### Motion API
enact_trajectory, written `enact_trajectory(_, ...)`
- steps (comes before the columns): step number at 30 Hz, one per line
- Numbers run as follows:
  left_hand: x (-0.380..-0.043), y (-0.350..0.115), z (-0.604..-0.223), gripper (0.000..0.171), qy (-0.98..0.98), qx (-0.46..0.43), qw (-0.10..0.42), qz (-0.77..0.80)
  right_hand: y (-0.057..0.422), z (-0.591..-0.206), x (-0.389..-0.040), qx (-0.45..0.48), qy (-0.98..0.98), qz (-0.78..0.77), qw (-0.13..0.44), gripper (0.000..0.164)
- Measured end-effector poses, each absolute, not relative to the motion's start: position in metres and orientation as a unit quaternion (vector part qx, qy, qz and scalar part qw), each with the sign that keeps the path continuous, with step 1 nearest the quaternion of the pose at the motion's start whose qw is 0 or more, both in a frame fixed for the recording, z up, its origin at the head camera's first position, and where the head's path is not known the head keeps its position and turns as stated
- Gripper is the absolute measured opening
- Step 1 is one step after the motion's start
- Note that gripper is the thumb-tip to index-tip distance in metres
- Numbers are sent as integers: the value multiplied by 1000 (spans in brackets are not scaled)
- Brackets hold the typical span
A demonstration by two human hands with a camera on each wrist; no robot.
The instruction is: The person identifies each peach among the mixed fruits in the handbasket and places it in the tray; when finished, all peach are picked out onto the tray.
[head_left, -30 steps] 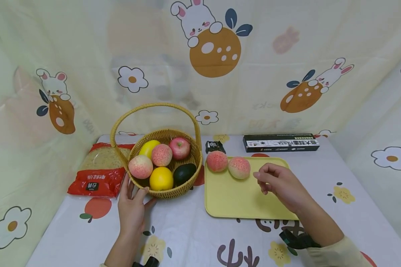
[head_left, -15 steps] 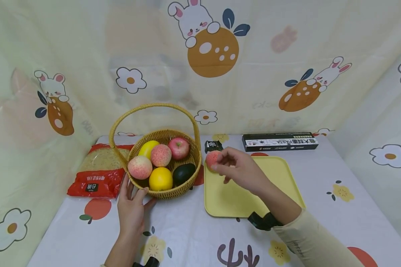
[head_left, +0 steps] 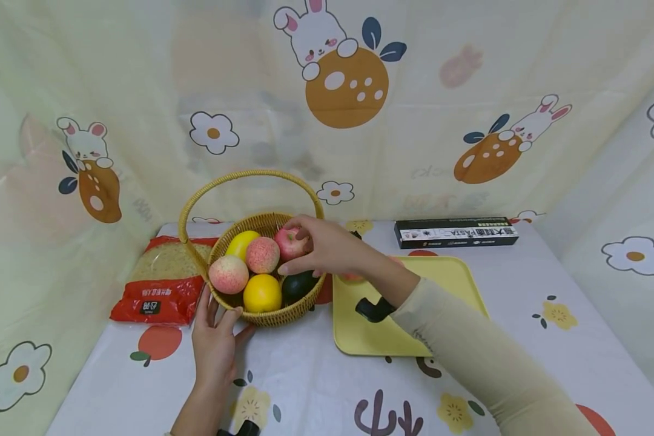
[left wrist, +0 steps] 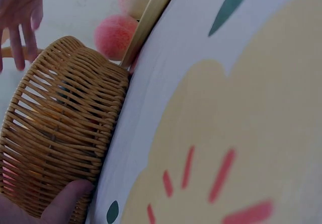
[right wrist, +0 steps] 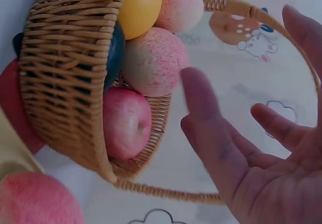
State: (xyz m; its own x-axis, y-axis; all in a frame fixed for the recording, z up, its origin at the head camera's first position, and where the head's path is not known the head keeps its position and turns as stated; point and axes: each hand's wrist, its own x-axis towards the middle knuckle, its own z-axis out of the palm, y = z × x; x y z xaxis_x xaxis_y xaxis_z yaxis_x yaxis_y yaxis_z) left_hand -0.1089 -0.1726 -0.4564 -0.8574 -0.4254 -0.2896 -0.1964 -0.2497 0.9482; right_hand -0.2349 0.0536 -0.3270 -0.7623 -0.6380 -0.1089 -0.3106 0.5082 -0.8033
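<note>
A wicker basket (head_left: 275, 316) with a tall handle holds a red apple (head_left: 289, 243), two pink peaches (head_left: 263, 254), a dark green avocado (head_left: 297, 289), a round yellow fruit (head_left: 262, 293) and another yellow fruit (head_left: 242, 244) behind. My left hand (head_left: 215, 342) rests against the basket's front left side, its thumb (left wrist: 68, 199) lying on the wicker. Over the right side of the basket, my right hand (head_left: 327, 245) hovers beside the apple with fingers spread and nothing held. In the right wrist view its fingertips are near a peach (right wrist: 156, 63).
Right of the basket lies a yellow tray (head_left: 370, 342) with two peaches (left wrist: 114, 36), mostly hidden by my right forearm in the head view. A black pasta box (head_left: 458, 235) lies at the back right. A red food bag (head_left: 160, 303) is left of the basket.
My right hand has moved left, from above the tray, past the peaches there, to over the basket. My left hand and the fruit have stayed put.
</note>
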Motion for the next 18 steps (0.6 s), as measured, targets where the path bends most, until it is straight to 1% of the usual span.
enact_trajectory(3, -109, -172, -455, 88, -608, 255, 76, -748, 40, -331, -246, -304, 858, -364, 195, 93)
enact_trajectory(5, -109, -172, -456, 87, -608, 254, 73, -748, 32, -335, -255, -323, 868, -331, 181, 94)
enact_trajectory(8, -109, -171, -457, 86, -608, 249, 70, -751, 19, -341, -266, -343, 876, -297, 162, 92)
enact_trajectory(12, -109, -170, -458, 87, -610, 246, 69, -751, 4, -350, -277, -353, 876, -283, 165, 91)
enact_trajectory(18, -108, -173, -457, 88, -613, 257, 71, -744, -23, -355, -280, -358, 888, -235, 165, 87)
